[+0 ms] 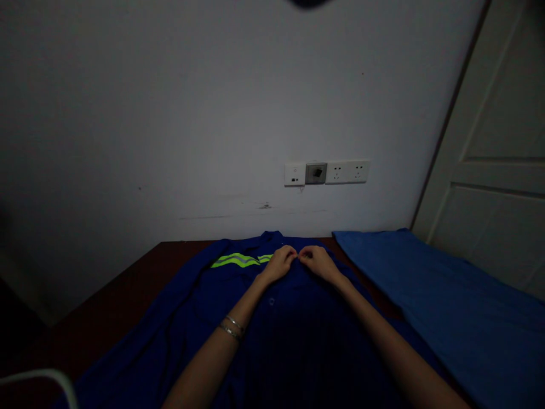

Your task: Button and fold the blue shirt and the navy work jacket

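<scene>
A dark blue work shirt [272,335] with a yellow-green reflective stripe [235,261] lies spread flat on a dark brown table [128,295], collar towards the wall. My left hand [280,263] and my right hand [317,262] meet at the shirt's front just below the collar. Both have their fingers pinched on the fabric of the shirt's front opening, fingertips almost touching each other. Two thin bracelets [232,327] sit on my left wrist. A shirt button [271,301] shows lower on the front.
A lighter blue cloth [447,301] lies on the table's right side. A white wall with a row of sockets and a switch [327,172] stands behind the table. A white door [494,170] is at right. A white curved object [46,378] shows at the lower left.
</scene>
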Tool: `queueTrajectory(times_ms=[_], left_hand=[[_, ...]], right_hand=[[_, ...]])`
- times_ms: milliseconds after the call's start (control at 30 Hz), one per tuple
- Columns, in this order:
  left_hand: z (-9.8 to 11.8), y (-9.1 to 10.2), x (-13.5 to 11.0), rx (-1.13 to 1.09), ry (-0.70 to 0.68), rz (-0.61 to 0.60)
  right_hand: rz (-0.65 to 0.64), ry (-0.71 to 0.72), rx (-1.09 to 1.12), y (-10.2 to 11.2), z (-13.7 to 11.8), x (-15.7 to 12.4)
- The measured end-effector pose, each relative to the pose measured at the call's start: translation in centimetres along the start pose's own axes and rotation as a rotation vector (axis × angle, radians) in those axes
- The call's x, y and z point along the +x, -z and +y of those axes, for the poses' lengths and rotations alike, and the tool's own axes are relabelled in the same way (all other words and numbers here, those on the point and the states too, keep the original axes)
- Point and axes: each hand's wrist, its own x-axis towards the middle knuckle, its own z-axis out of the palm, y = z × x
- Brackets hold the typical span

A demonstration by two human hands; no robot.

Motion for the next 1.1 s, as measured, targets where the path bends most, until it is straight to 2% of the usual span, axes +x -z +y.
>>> queueTrajectory(times_ms=[167,367,567,733,933,1100], left_hand=[[0.4,0.2,0.0,-0.005,0.068,0.044],[0.4,-0.1,-0.2,0.034,0.118,-0.002],[0.3,-0.3,0.1,0.044,0.198,-0.078],[0.1,-0.7,0.4,-0.006,0.273,-0.059],[0.3,-0.7,0.3,0.0,0.206,-0.076],[0.4,-0.6,0.2,0.058,0.132,-0.094]], right_hand=[[0.032,-0.029,0.157,-0.4,0.7,0.3],[0.061,-0.071,0.251,-1.2,1.8,0.6],[0.045,-0.063,0.258,-1.5,2.2,0.7],[0.023,-0.078,0.216,-1.2,1.6,0.5],[-0.023,-0.052,0.137,-0.7,0.8,0.1],[-0.07,0.091,-0.014,-0.5,0.7,0.0]])
